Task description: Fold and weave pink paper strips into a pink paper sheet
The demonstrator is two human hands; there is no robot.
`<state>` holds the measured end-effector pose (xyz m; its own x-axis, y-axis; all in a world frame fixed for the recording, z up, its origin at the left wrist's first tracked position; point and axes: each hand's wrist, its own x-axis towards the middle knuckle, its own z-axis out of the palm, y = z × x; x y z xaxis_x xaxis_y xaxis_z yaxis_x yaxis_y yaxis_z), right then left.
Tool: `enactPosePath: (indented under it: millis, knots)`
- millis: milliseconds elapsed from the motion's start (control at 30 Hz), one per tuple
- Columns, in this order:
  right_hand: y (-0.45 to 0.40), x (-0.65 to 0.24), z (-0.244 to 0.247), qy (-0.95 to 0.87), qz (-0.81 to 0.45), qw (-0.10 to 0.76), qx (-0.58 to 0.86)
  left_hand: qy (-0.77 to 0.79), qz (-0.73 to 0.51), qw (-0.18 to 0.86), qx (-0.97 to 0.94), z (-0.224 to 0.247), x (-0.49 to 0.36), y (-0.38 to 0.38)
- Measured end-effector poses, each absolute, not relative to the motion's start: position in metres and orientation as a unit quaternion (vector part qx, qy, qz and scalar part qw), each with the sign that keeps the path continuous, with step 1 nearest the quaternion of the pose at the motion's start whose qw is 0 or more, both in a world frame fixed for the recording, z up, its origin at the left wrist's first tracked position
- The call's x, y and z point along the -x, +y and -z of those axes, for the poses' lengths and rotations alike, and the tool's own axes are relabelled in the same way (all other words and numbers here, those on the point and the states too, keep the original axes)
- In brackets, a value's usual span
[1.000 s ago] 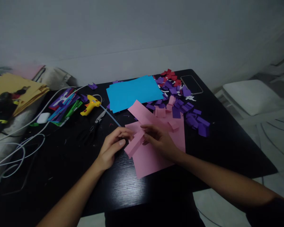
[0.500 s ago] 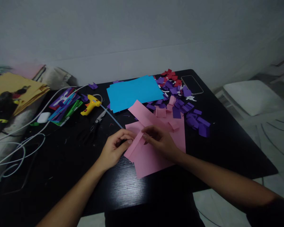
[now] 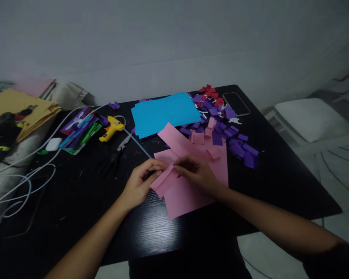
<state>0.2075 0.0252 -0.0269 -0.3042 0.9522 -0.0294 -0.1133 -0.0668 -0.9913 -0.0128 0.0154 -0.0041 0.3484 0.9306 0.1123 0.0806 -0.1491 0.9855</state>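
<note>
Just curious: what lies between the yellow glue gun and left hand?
The head view shows a black-handled tool, likely scissors, and a pale stick slanting from the glue gun toward the left hand.

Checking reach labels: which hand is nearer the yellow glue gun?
Left. The left hand is toward the wearer and right of the yellow glue gun; the right hand is farther right.

head camera | above and behind the fingers (image 3: 187, 159) | facing forward and down | fairly near | desk (image 3: 279, 188) around them, wall (image 3: 174, 38) beyond
</note>
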Motion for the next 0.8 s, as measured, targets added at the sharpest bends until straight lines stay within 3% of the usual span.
enactPosePath:
  millis: [467,800]
  knots:
    - [0.0240,-0.2079,0.0253,-0.552,-0.611,0.409,0.392,0.322,-0.340,0.356,-0.809,0.0040,0.0122,0.0093]
    - [0.0235,-0.2092,0.0250,-0.591,-0.581,0.399,0.394,0.363,-0.325,0.289,-0.824,0.0056,0.0100,0.0074]
